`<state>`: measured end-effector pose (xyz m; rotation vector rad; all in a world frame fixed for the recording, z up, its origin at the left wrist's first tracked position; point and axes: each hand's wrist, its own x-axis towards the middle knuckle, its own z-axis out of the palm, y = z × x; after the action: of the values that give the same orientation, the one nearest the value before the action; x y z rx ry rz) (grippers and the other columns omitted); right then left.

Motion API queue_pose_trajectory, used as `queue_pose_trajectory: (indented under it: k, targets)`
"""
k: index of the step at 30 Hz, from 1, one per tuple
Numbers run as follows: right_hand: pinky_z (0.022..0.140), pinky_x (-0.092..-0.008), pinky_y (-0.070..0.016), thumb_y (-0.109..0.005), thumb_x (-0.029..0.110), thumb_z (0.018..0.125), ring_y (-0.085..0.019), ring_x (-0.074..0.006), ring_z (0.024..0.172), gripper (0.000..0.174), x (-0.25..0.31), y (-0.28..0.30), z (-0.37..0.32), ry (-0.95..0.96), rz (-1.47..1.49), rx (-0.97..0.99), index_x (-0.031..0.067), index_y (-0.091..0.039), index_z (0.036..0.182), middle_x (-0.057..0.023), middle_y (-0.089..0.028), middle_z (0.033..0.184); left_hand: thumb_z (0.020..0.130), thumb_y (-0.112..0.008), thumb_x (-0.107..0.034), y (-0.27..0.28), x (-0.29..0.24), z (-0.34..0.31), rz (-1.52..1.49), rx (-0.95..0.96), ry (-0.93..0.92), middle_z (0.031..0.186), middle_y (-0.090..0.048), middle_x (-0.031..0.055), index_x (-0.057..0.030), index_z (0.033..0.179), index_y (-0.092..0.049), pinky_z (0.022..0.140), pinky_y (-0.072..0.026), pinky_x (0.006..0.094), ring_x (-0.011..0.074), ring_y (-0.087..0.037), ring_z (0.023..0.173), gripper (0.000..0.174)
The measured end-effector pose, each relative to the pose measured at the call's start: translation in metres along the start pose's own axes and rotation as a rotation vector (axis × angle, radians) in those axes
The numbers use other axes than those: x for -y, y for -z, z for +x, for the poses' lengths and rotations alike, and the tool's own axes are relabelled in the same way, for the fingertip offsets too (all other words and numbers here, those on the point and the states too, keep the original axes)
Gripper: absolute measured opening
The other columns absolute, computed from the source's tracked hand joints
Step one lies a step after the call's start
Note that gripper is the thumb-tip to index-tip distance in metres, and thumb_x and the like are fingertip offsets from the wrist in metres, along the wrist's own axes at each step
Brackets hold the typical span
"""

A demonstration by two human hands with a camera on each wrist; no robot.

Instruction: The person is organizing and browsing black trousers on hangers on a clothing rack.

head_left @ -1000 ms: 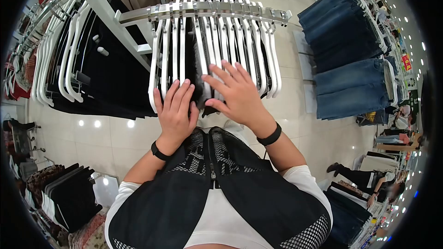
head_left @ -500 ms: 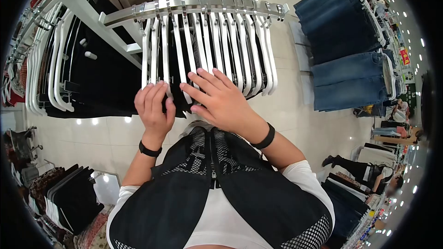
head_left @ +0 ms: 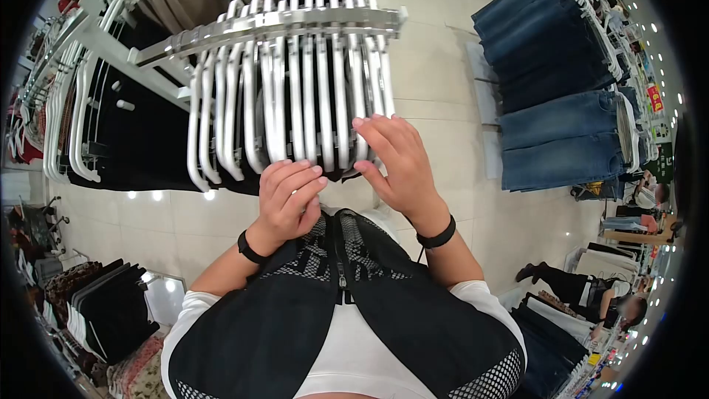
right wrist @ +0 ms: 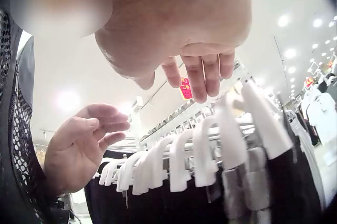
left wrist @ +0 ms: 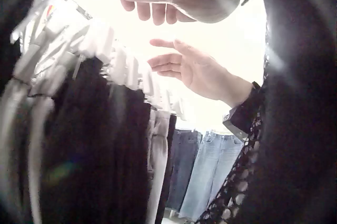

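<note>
A row of white hangers (head_left: 294, 103) with black garments hangs from a metal rail in front of me. My left hand (head_left: 289, 199) is at the front ends of the middle hangers, its fingers loosely bent over them and pinching nothing. To its right, my right hand (head_left: 405, 170) is spread, fingertips at the rightmost hangers, thumb apart from the fingers. In the left wrist view the right hand (left wrist: 202, 74) shows beyond the hanger ends with straight fingers. The right wrist view shows the left hand (right wrist: 79, 148) beside the hanger ends, with black garments (right wrist: 174, 203) below.
The metal rail (head_left: 273, 24) juts out from a white rack frame. Black garments (head_left: 140, 133) on more white hangers hang at the left. Blue jeans (head_left: 561, 133) hang on a rack at the right, across a tiled floor (head_left: 450, 229). A person (head_left: 580, 273) is at the lower right.
The right hand has moved from the middle of the row to its right end. The left hand went left, then back right. The rail and hangers sit further left in view, and hanger gaps have shifted.
</note>
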<state>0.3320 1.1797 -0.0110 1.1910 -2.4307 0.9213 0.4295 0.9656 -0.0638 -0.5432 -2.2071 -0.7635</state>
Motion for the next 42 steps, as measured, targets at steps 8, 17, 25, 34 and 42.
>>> queue_pose_trajectory:
  k: [8,17,25,34,42]
  targets:
    - [0.101,-0.0463,-0.042,-0.07,0.022,0.087,-0.057,-0.0326,0.104,0.056,-0.092,0.075,-0.079,-0.082,0.017,-0.018,0.007,-0.054,0.138,-0.0131,-0.063,0.109,0.08,-0.067,-0.013,-0.093,-0.064,0.072,0.253,0.119,0.238,0.124,-0.061,0.0114,-0.0031,0.12,-0.061,0.105,-0.0361,0.0469,0.0323,-0.053,0.12,0.042]
    - [0.086,-0.0417,-0.0459,-0.069,0.022,0.089,-0.058,-0.0302,0.087,0.049,-0.199,0.136,-0.132,-0.146,0.106,0.111,0.007,-0.056,0.134,-0.0111,-0.063,0.087,0.085,-0.069,-0.021,-0.152,-0.093,0.107,0.766,0.084,0.468,0.127,-0.058,0.0112,-0.0041,0.12,-0.065,0.102,-0.0379,0.0457,0.0301,-0.053,0.116,0.039]
    - [0.083,-0.0401,-0.0464,-0.069,0.019,0.089,-0.058,-0.0289,0.085,0.041,-0.248,0.126,-0.076,0.023,0.204,0.182,0.0059,-0.059,0.127,-0.0105,-0.061,0.084,0.083,-0.072,-0.02,-0.166,-0.085,0.129,0.689,0.038,0.687,0.128,-0.061,0.0126,-0.0013,0.109,-0.066,0.097,-0.0439,0.0445,0.0321,-0.055,0.116,0.033]
    - [0.084,-0.0409,-0.0467,-0.069,0.017,0.088,-0.059,-0.0299,0.093,0.041,-0.275,0.078,0.047,0.224,0.205,0.319,0.0074,-0.058,0.127,-0.0112,-0.063,0.097,0.083,-0.072,-0.013,-0.135,-0.047,0.155,0.485,0.07,0.77,0.106,-0.062,0.0145,-0.0011,0.08,-0.063,0.084,-0.0447,0.0429,0.0336,-0.058,0.098,0.015]
    - [0.101,-0.0433,-0.0433,-0.071,0.015,0.083,-0.056,-0.0323,0.114,0.052,-0.267,0.021,0.149,0.511,0.189,0.315,0.0126,-0.057,0.133,-0.0105,-0.058,0.129,0.083,-0.07,-0.007,-0.126,-0.039,0.16,0.457,0.152,0.859,0.123,-0.06,0.0058,-0.0147,0.122,-0.067,0.1,-0.0391,0.0416,0.0299,-0.051,0.122,0.04]
